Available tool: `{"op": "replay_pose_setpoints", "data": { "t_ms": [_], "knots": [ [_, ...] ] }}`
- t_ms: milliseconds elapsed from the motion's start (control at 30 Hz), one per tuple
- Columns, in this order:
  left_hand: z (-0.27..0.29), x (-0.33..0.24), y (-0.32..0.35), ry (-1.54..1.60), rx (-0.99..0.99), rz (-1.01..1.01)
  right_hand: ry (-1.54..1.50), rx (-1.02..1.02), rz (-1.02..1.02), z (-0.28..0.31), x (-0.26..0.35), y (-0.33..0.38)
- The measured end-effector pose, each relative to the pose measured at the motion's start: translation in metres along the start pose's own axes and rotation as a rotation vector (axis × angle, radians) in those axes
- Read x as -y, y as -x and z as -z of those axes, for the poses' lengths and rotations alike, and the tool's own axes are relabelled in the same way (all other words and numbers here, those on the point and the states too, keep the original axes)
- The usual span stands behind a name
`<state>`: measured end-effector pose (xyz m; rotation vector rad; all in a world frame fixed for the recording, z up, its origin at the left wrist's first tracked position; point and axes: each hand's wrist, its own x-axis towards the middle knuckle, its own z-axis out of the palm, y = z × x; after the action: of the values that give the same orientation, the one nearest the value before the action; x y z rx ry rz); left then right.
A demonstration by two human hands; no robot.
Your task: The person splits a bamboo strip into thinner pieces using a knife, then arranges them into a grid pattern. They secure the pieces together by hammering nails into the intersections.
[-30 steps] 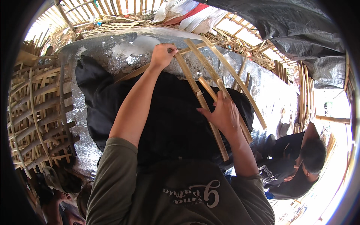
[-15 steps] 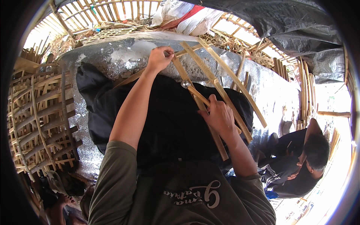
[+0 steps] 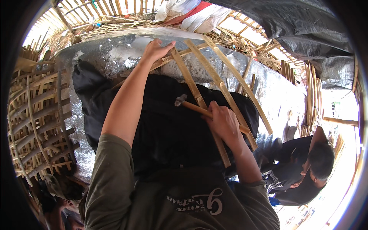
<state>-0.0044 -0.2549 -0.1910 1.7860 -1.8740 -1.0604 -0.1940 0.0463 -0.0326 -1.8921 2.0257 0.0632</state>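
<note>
My right hand (image 3: 222, 120) is wrapped round the wooden handle of a hammer (image 3: 196, 109), whose metal head points left over black cloth. The handle crosses above the nearest of three long bamboo strips, the left strip (image 3: 188, 76). Beside it lie the middle strip (image 3: 205, 63) and the right strip (image 3: 237, 76), fanned out at a slant. Their far ends meet a bamboo crosspiece (image 3: 182, 54). At the far end of the left strip is my left hand (image 3: 155, 50), thumb stretched out and fingers apart, with nothing visible in it.
Black cloth (image 3: 161, 111) lies under the strips. Behind it is a grey, worn surface (image 3: 111, 50). A woven bamboo lattice (image 3: 38, 119) stands at left. At right a person (image 3: 303, 168) sits close by, near upright bamboo slats (image 3: 309, 97). Dark sheeting (image 3: 306, 42) hangs upper right.
My left hand has opened from a pinch and shifted slightly left and away. The hammer has moved off the left strip, its head now lower and to the left.
</note>
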Motion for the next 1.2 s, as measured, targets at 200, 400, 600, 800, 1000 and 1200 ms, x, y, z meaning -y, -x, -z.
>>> {"op": "replay_pose_setpoints", "data": {
  "t_ms": [200,400,600,800,1000,1200],
  "knots": [
    [-0.013,0.002,-0.011,0.002,0.140,0.008,-0.046,-0.022,0.059,-0.002,-0.003,0.000],
    [-0.019,0.006,-0.014,-0.006,0.061,-0.030,-0.097,0.008,0.051,0.002,-0.005,-0.002],
    [-0.011,-0.007,-0.010,-0.133,0.112,-0.115,-0.059,0.047,0.049,0.003,-0.005,-0.003],
    [-0.004,-0.032,-0.011,-0.290,0.167,-0.075,-0.027,0.046,0.043,0.002,-0.003,-0.004],
    [-0.006,-0.034,-0.017,-0.293,0.190,-0.125,-0.005,0.044,0.051,0.005,0.001,-0.004],
    [-0.011,-0.029,-0.018,-0.270,0.210,-0.161,0.017,0.055,0.023,0.007,0.004,-0.003]
  ]
}}
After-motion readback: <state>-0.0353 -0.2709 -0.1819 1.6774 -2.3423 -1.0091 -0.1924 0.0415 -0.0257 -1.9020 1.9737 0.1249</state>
